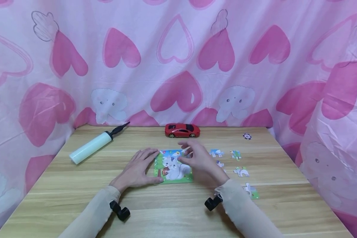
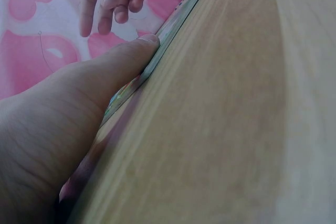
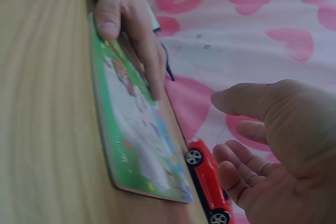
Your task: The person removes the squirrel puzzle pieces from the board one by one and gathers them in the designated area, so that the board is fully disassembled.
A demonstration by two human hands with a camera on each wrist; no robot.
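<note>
A jigsaw puzzle board (image 1: pixel 175 172) with a white squirrel picture and green border lies flat on the table. My left hand (image 1: pixel 139 169) rests at its left side, fingers fairly straight. In the left wrist view the left thumb (image 2: pixel 123 59) touches the board's front edge. Over the right part of the board hovers my right hand (image 1: pixel 201 160). The right wrist view shows that hand's loosely bent fingers (image 3: pixel 244 161) apart from the board, with nothing between them. Loose puzzle pieces (image 1: pixel 241 172) lie to its right, some partly hidden behind the right hand and forearm.
A red toy car (image 1: pixel 182 130) stands behind the board near the table's back edge. At the back left lies a white hand pump (image 1: pixel 90 147) with a black nozzle. A round patterned chip (image 1: pixel 247 136) sits at the back right. A pink heart-print curtain (image 1: pixel 178 66) hangs behind the table.
</note>
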